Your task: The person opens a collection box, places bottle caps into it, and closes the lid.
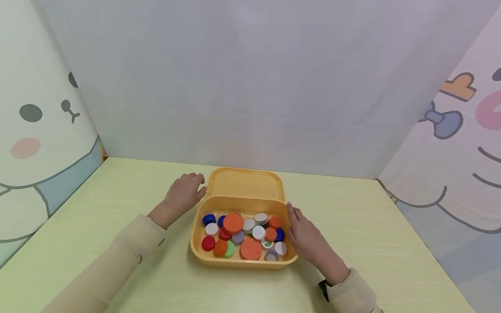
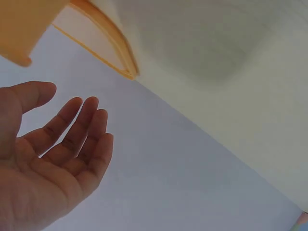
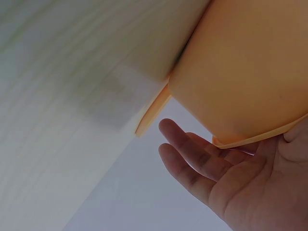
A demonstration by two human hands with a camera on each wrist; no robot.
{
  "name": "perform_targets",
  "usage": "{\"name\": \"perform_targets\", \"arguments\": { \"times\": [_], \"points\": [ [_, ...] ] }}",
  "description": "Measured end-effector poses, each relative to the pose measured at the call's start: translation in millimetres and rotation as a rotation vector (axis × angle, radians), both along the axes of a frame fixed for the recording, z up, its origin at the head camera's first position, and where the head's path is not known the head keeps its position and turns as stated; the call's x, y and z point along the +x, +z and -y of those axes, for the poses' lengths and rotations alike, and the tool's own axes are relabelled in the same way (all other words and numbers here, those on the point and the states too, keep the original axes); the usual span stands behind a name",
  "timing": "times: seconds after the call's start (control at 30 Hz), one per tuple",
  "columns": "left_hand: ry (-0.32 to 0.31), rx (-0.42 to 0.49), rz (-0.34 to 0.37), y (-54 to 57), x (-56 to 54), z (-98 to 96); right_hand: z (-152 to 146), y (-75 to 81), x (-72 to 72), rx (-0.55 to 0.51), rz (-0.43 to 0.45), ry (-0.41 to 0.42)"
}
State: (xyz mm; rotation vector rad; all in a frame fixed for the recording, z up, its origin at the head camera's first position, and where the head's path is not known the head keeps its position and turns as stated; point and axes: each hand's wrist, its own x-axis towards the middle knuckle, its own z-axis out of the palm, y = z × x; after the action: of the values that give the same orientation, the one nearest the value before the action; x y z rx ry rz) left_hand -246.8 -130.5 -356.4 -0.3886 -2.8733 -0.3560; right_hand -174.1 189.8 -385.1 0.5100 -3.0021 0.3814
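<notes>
A yellow plastic box (image 1: pixel 242 263) stands on the table, holding several bottle caps in red, orange, blue, white, green and pale purple. Behind it lies a yellow lid (image 1: pixel 245 184), flat on the tabletop. My left hand (image 1: pixel 182 194) is beside the box's back left corner, near the lid; in the left wrist view its loosely bent fingers (image 2: pixel 72 132) hold nothing and are apart from the box. At the right end, my right hand (image 1: pixel 309 237) rests along the rim with fairly straight fingers. The right wrist view shows that palm against the box's rim (image 3: pixel 269 137).
The pale wood-grain table (image 1: pixel 391 243) extends on both sides of the box. A plain light curtain (image 1: pixel 250 87) hangs at the table's back edge. Cartoon-printed cloths (image 1: pixel 31 143) stand at left and right.
</notes>
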Motion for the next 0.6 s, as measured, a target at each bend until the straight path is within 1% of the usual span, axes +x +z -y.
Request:
{"name": "perform_targets", "arguments": {
  "times": [0.13, 0.3, 0.5, 0.6],
  "points": [
    [0.019, 0.01, 0.022, -7.0, -8.5, 5.5, 1, -0.2, 0.1, 0.001, 0.002, -0.002],
    [0.005, 0.022, 0.045, -18.3, -20.0, 9.0, 1, -0.1, 0.9, 0.001, -0.002, -0.003],
    [0.005, 0.027, 0.115, -31.1, -32.9, 10.2, 1, -0.2, 1.0, 0.002, -0.006, -0.002],
    [0.01, 0.027, 0.151, -35.9, -37.3, 10.7, 1, -0.1, 0.7, 0.006, -0.006, -0.007]
  ]
}}
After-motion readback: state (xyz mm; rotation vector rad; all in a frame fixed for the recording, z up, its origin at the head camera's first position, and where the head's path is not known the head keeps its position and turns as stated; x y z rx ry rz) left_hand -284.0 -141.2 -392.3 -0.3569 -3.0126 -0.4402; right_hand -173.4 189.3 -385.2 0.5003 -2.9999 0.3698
